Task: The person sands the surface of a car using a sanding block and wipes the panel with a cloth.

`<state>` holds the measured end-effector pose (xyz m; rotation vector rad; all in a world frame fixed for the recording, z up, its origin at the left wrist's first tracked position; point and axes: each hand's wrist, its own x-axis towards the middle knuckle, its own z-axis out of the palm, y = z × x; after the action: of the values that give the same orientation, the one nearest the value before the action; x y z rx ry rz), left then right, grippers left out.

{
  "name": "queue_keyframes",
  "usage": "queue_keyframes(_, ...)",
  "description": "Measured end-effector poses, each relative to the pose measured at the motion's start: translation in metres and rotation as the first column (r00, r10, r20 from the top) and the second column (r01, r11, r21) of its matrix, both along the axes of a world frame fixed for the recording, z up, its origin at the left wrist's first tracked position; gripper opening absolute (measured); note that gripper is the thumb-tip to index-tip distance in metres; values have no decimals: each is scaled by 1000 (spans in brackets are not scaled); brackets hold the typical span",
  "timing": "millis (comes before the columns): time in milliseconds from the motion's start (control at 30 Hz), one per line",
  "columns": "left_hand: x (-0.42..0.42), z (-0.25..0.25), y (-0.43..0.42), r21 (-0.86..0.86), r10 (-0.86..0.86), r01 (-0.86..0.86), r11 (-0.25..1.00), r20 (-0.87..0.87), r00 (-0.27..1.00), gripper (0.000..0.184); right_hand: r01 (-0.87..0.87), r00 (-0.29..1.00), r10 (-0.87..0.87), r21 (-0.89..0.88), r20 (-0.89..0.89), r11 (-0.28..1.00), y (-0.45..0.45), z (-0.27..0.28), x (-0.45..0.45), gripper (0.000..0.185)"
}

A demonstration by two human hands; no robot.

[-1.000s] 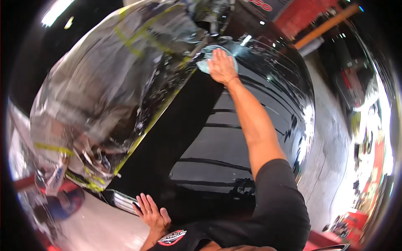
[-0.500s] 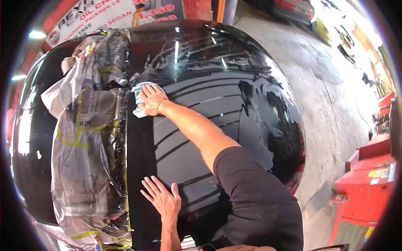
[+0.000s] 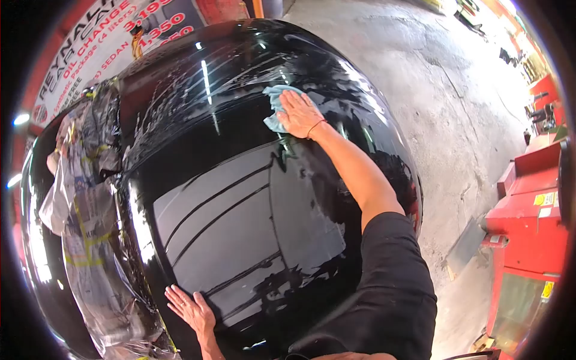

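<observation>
A glossy black car body panel fills the middle of the head view, with streaks of pale film on parts of it. Under my right hand is a light-blue cloth, pressed flat against the panel toward its far side, the fingers laid over it. My left hand rests lower on the panel near the masking, its fingers stretched out and holding nothing. Crinkled plastic and newspaper masking with yellow tape runs along the car left of both hands.
A large printed sign stands behind the car at the upper left. Concrete floor runs along the right side. Red shop equipment stands at the right edge, with a grey slab on the floor beside it.
My right hand has slid the cloth away from the masking, rightward across the panel. The film along that stretch is gone. My view has shifted; my left hand stays spread on the panel.
</observation>
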<state>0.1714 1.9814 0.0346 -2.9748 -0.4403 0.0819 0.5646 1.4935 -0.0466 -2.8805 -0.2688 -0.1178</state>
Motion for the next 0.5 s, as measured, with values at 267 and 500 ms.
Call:
queue_keyframes(267,-4,-9,18,-1,-27,27,1000,6,1000,65,279,959,-276,45,-58,959,-164,-34,14,72)
queue_keyframes(500,-6,-5,18,-49,24,-25,998,-9,1000,65,535,835,-506,110,-215,837,-265,-66,28,80)
